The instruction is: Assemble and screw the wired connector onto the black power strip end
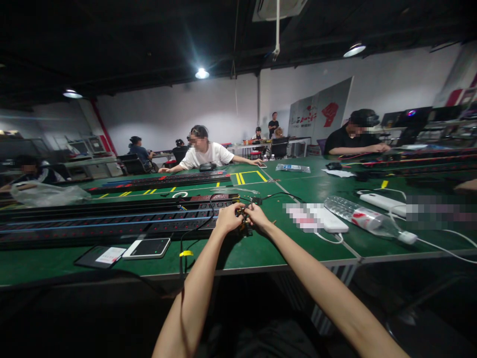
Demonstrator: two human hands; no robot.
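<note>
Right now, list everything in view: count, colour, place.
Flat tabletop: 1, green with yellow lines, middle
Long narrow socket strips: several, black, tabletop's left half
Small wired part: 1, dark with yellowish bits, centre
Flat rectangular device: 1, white, dark screen, near left
Thin labelled panel: 1, black, left of device
Rounded corded blocks: 2, white, right
Lying plastic bottle: 1, clear, between blocks
Crumpled plastic bag: 1, clear, far left
Flat plastic packet: 1, blue and clear, far side
Other people: at least 8, white or dark clothes, beyond
Upright printed board: 1, grey and red, back right
Hanging round lamps: 3, white, overhead
Forearms: 2, bare, lower centre
Left hand: 1, bare, fingers on part
Right hand: 1, bare, fingers on part
</note>
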